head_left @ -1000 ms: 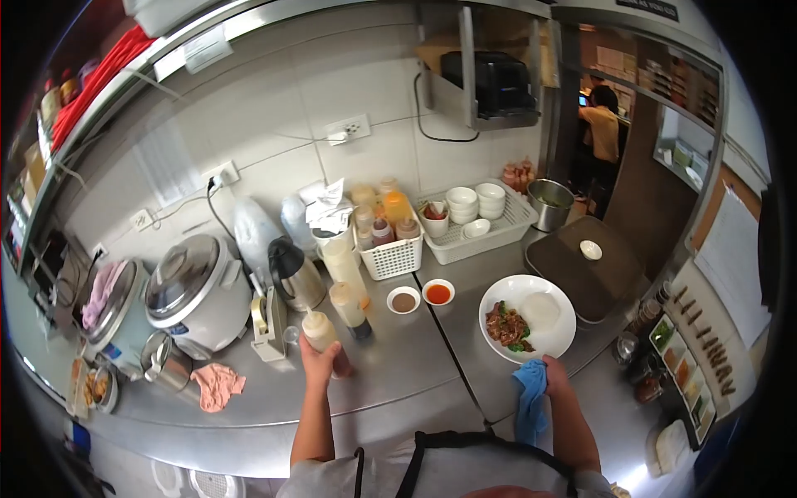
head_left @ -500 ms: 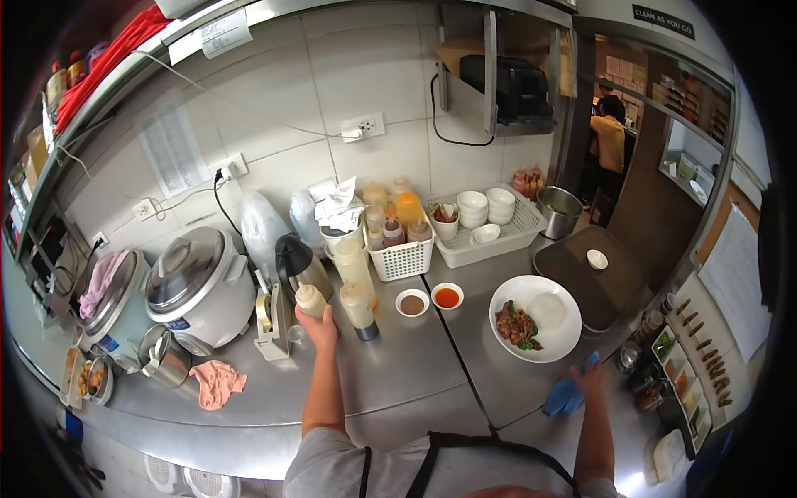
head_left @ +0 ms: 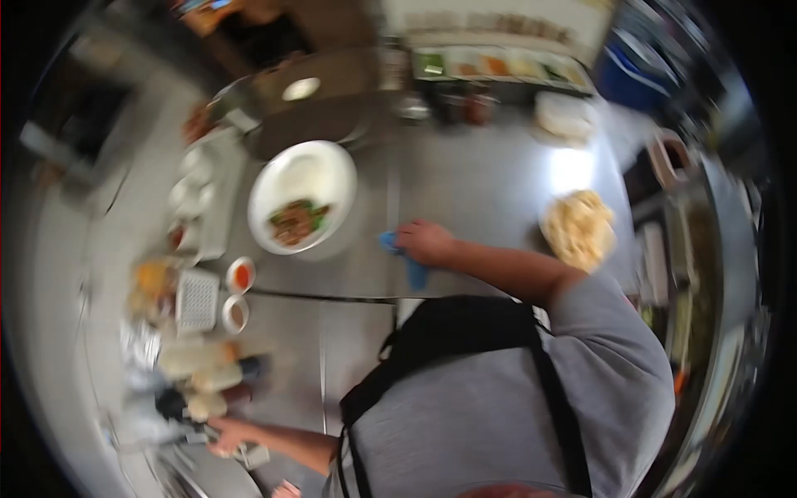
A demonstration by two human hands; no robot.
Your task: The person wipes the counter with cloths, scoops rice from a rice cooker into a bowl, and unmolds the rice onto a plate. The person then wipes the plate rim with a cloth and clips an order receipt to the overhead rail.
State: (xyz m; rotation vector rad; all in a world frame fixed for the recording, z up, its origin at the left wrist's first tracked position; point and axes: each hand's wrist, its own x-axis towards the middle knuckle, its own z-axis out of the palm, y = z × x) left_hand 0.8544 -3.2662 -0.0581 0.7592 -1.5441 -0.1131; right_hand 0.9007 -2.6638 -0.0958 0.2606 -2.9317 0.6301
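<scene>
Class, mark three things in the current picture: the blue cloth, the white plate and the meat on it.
Blue cloth [head_left: 417, 275]: head view, its lower part.
White plate [head_left: 344, 184]: head view, right side of its rim.
Meat [head_left: 294, 222]: head view, middle of the brown pile.

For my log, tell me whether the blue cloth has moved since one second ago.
Yes: the blue cloth, with the right hand, has moved away from the white plate, leaving a strip of counter between them.
</scene>
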